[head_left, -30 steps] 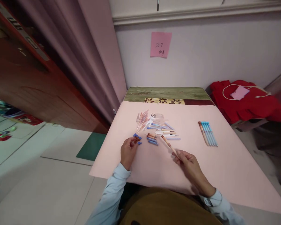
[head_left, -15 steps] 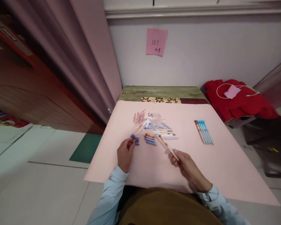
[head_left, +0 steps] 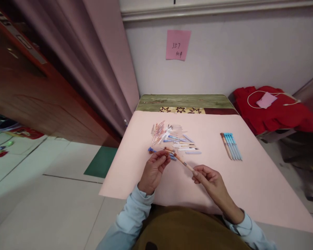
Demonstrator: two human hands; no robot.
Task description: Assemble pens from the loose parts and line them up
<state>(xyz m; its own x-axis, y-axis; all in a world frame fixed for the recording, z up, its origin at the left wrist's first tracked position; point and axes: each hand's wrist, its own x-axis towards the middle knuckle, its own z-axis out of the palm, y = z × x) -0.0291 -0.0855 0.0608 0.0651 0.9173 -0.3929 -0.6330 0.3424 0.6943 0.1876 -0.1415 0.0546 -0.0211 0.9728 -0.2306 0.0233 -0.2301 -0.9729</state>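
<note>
A tan pen barrel point(head_left: 182, 161) with a brown upper end slants up and left from my right hand point(head_left: 208, 180). Thumb and fingers of that hand are closed on its lower end. My left hand point(head_left: 155, 170) pinches a small brown pen piece point(head_left: 167, 155), mostly hidden by the fingertips, close to the barrel's brown end. Beyond the left hand lie small blue pieces point(head_left: 151, 149), partly covered by it. Short brown and blue pen sections point(head_left: 173, 157) rest behind the held barrel, partly hidden.
Thin refills, clear tubes and other pen parts point(head_left: 172, 137) lie in a loose pile farther back. At the right, several blue pens point(head_left: 233, 147) and a tan one point(head_left: 225, 146) form a row on the pink sheet point(head_left: 250, 194). A wall stands behind the table.
My left hand has moved right from the small blue and brown pieces, with a brown piece in its fingertips, up to the barrel's end. The view has shifted slightly.
</note>
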